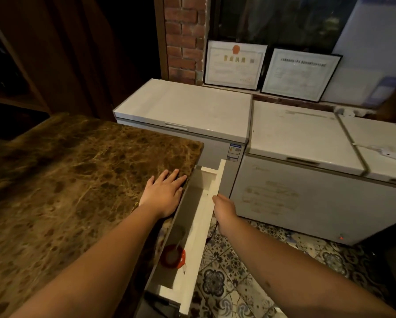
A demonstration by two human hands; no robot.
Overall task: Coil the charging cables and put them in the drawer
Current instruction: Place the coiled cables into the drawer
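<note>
A white drawer [200, 228] stands partly pulled out from under the brown marble counter [77, 171], at the counter's right edge. Inside it, near me, lies a coiled red cable [173, 257]. My left hand [163, 195] rests flat on the counter beside the drawer, fingers spread, holding nothing. My right hand [224, 208] is on the drawer's white front panel, thumb on its top edge and fingers hidden behind it.
Two white chest freezers [187, 106] [307, 157] stand beyond and right of the drawer. Framed certificates [234, 64] lean against the window ledge behind them. Patterned floor tiles [233, 271] lie below the drawer. A brick pillar [184, 37] rises at the back.
</note>
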